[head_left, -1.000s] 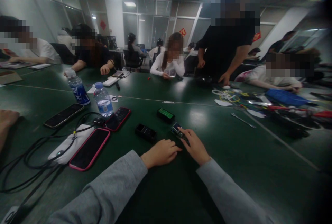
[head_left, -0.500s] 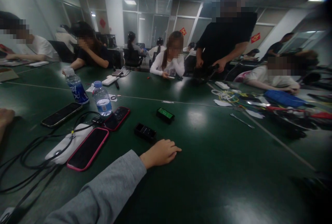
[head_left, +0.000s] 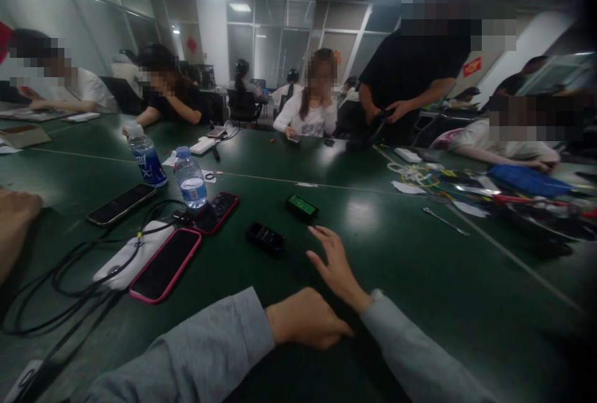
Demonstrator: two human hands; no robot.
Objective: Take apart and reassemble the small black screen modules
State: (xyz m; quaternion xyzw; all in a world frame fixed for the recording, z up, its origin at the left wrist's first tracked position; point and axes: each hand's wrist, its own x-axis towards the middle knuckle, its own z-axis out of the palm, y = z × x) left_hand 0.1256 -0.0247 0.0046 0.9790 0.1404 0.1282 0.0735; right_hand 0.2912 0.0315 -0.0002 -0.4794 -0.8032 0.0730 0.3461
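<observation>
My left hand (head_left: 308,319) is low over the green table (head_left: 420,303), its fingers curled in and one fingertip pointing right. I see nothing in it, though the underside of the palm is hidden. Beyond it my right hand (head_left: 336,266) is open, thumb and fingers apart, holding nothing. Its fingertips reach close to a small black device with a lit green screen (head_left: 302,206). Left of those fingers lies a second small black device with a dark screen (head_left: 265,238). Neither device is visibly touched.
At left are a pink-edged phone (head_left: 165,266), a white power bank (head_left: 124,263), black cables, two more phones and two bottles (head_left: 191,182). Rightward lie a wrench (head_left: 445,221) and a tangle of cables (head_left: 415,174). Several people sit around; one stands opposite. Another person's hand (head_left: 16,216) rests at far left.
My right hand has come into view from the lower right, open, toward the green-screen device. My left hand has drawn back toward me and curled more. The view has shifted slightly.
</observation>
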